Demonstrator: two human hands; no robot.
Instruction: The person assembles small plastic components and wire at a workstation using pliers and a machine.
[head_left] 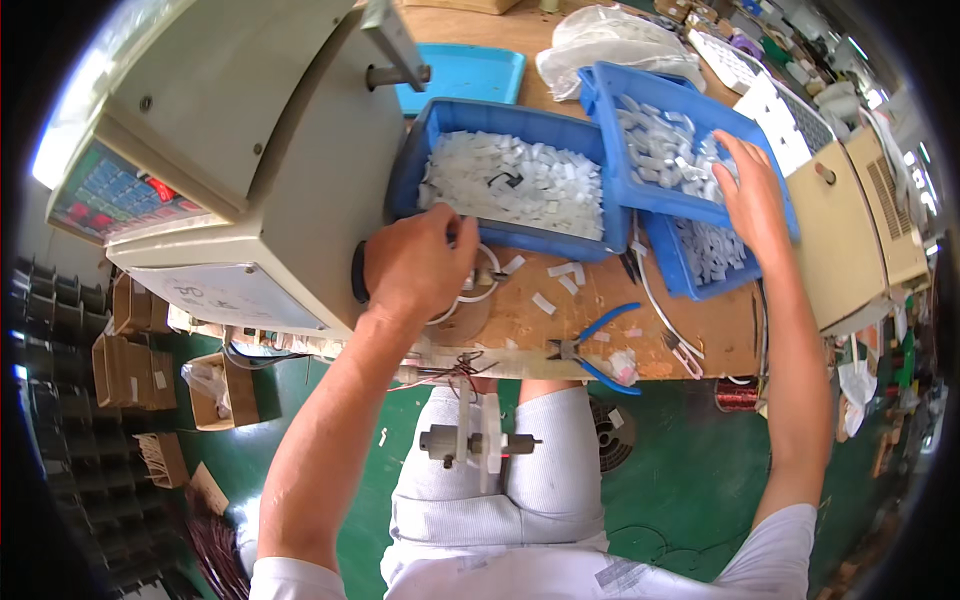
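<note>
My left hand (420, 262) is at the near left corner of a blue bin (545, 238) holding many small flat white pieces (520, 180). Its fingers are curled in, and whatever they may hold is hidden. My right hand (755, 195) reaches over a second blue bin (665, 200), with thumb and forefinger apart and nothing visible between them. White tube-like plastic parts (655, 140) lie in that bin beside my fingertips. This bin sits tilted on top of a lower blue bin (690, 285) with similar white parts.
A beige machine with a keypad (130, 195) stands at the left, another beige machine (855, 220) at the right. Blue-handled cutters (590, 350), white scraps (543, 303) and a cable lie along the table's near edge. A small motor-like device (470, 442) hangs above my lap.
</note>
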